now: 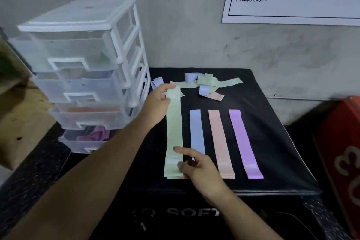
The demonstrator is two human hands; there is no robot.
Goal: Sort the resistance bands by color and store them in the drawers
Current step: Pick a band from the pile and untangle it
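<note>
With your left grip [158,101] pinching and right grip [198,169] apparently pinching the green band [174,128], lay it taut, edges aligned.

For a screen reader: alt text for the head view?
Left hand pinches the far end of a green resistance band, right hand holds its near end; a blue band, pink band and purple band lie on a black padded box. Drawer unit at left.

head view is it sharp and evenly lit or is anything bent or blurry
Head view: dim, soft light with no hard shadows; the pastel bands stand out against the black pad. Head view: wide-angle bend tilts the drawer unit and the poster; the red box at the right edge is blurred.
</note>
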